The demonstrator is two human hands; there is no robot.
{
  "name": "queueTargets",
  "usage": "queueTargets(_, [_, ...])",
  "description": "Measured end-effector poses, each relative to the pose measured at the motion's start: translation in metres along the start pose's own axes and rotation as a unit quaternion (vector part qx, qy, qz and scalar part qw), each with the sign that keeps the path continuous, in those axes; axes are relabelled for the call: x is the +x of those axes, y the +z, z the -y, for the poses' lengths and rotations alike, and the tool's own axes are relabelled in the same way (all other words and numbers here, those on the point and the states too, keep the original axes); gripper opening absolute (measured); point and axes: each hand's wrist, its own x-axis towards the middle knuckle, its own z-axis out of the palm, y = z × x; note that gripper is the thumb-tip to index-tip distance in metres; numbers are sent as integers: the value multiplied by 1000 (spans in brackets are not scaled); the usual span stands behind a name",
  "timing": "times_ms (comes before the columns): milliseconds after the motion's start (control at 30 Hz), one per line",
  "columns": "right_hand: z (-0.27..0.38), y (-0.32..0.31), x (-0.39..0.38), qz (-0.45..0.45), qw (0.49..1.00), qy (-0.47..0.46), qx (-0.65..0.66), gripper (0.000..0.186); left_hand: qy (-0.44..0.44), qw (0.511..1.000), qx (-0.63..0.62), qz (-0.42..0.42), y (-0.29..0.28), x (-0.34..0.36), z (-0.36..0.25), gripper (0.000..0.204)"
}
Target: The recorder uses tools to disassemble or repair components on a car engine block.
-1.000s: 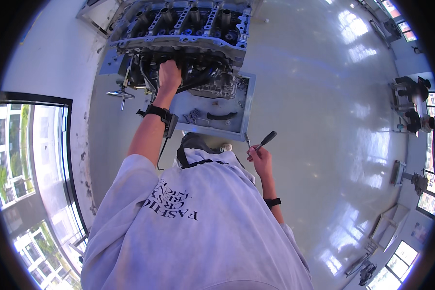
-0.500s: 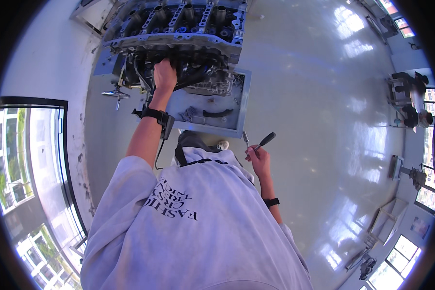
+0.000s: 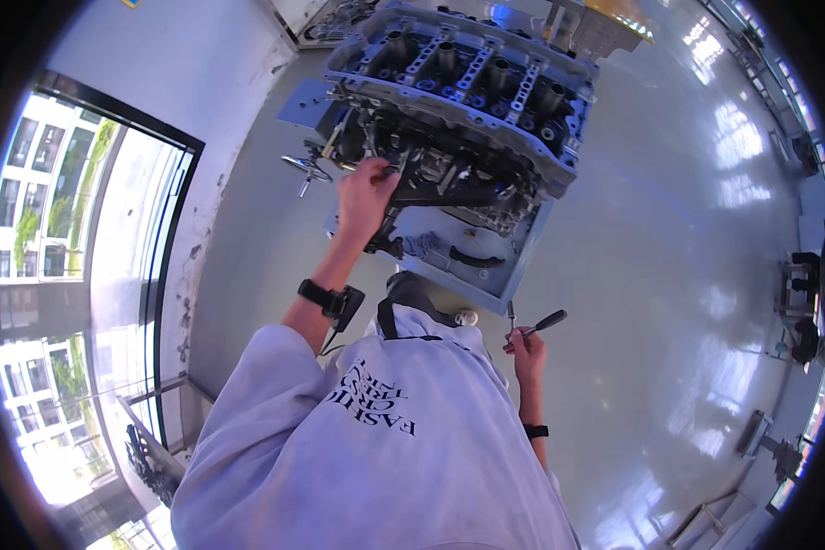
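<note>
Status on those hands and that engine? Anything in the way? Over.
Left-hand grip at the engine, near side, hold unclear. Right-hand grip on dark-handled tool, away from engine. Curved dark part in tray, clear of both hands.

We're up on the head, in the left lens of a side-by-side pair, staring steeply down and a little forward! Closest by far, the pale shirt (image 3: 367,477) swells across the bottom, seen from above. Beyond it, farther out, comes the engine (image 3: 458,110), its open top and its near side both in sight, with the tray (image 3: 520,272) below it skewed, near right corner pointing back toward us. And it's wide, fisheye wide: the window (image 3: 50,197) bows along the left rim, the floor (image 3: 642,275) sweeps off right.
</note>
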Motion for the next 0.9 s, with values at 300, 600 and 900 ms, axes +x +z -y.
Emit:
queueTargets(300, [48,44,29,-24,996,-30,-84,18,-128,982,122,-61,-112,101,156,24])
queueTargets(600, [107,147,14,-67,950,-32,304,16,-82,958,237,136,-60,216,258,27])
queueTargets(900, [173,245,53,-45,945,-88,311,10,-25,948,181,260,-54,240,270,32])
